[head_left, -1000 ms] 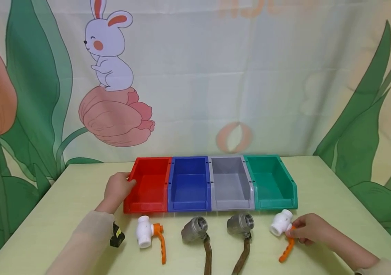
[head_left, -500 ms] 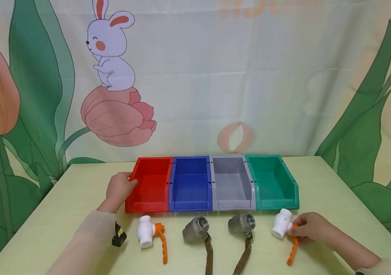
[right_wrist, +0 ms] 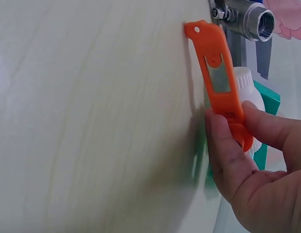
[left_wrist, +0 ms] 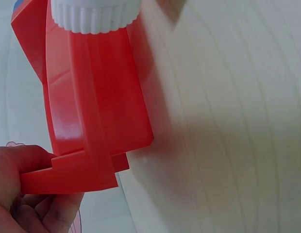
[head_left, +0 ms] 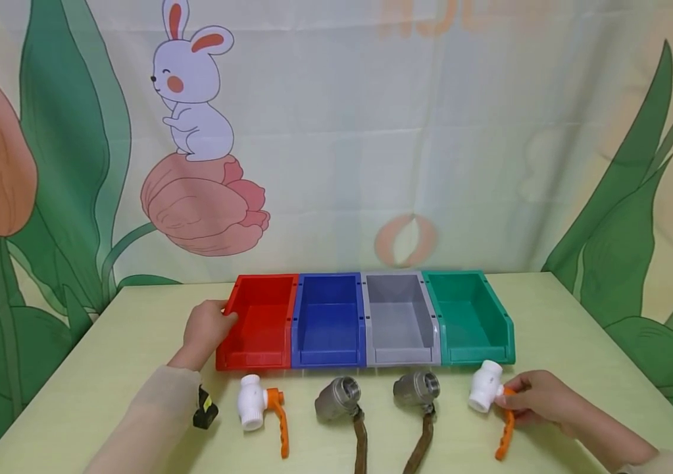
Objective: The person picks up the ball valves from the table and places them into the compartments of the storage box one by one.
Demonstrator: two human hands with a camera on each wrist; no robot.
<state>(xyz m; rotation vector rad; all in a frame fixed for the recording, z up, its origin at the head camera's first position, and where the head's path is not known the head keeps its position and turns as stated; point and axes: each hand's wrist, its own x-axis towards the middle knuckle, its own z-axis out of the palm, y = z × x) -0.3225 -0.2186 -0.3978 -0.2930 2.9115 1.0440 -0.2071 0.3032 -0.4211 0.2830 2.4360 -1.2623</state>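
Observation:
My left hand (head_left: 204, 329) grips the left side wall of the red bin (head_left: 262, 322); in the left wrist view the thumb and fingers of the hand (left_wrist: 29, 189) pinch the red rim (left_wrist: 73, 174) from both sides. At the right, my right hand (head_left: 549, 401) pinches the orange handle (head_left: 508, 428) near its joint with a white valve (head_left: 485, 387). The right wrist view shows thumb and fingers of that hand (right_wrist: 252, 165) around the base of the orange handle (right_wrist: 216, 68), with the white body (right_wrist: 247, 87) behind it.
Blue (head_left: 329, 322), grey (head_left: 400, 322) and green (head_left: 469, 319) bins adjoin the red one. In front lie another white valve (head_left: 251, 403) with an orange handle and two metal valves (head_left: 337, 399) (head_left: 416, 390) with brown handles. A patterned cloth (head_left: 324, 131) hangs behind the table.
The orange handle in my right hand has swung a little to the right, and the white body has turned slightly. My left hand keeps its grip on the red bin.

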